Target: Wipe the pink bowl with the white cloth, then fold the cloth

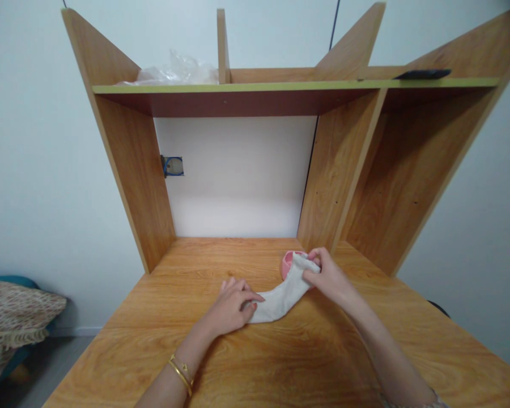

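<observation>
The left hand (234,306) and right hand (326,274) each pinch one end of the white cloth (276,305) above the wooden desk (127,328). Caution: a careless right-hand sweep could displace the pink bowl (286,265) just behind; uneven pulling could free the left end.

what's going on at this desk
A person has both hands on a white cloth over the wooden desk. The right hand pinches its far end, while the left hand touches the near end. A pink bowl sits behind the cloth, partly hidden by it.
</observation>
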Demonstrator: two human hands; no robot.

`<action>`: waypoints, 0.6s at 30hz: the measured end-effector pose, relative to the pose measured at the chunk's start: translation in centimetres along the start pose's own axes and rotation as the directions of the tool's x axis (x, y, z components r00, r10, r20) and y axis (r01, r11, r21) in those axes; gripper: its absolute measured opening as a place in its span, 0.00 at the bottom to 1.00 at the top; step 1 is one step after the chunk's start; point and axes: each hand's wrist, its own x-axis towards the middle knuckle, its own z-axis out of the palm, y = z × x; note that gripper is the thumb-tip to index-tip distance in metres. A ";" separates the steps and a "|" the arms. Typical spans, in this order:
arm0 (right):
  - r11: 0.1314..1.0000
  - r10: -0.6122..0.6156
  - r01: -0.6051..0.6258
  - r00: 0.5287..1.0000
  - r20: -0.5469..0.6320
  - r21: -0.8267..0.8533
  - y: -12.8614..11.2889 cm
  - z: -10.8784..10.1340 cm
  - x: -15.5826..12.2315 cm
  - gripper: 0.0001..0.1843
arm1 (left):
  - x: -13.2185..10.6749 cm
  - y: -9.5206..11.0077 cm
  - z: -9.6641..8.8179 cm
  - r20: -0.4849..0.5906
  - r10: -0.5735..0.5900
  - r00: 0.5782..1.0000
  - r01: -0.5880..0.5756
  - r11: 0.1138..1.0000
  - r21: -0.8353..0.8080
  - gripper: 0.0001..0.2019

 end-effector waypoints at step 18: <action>0.822 -0.357 0.428 0.901 0.246 -0.377 -2.0 10.1 -4.7 0.14 | 0.8 -3.6 -0.8 -0.117 -0.571 0.813 0.570 0.821 -0.045 0.13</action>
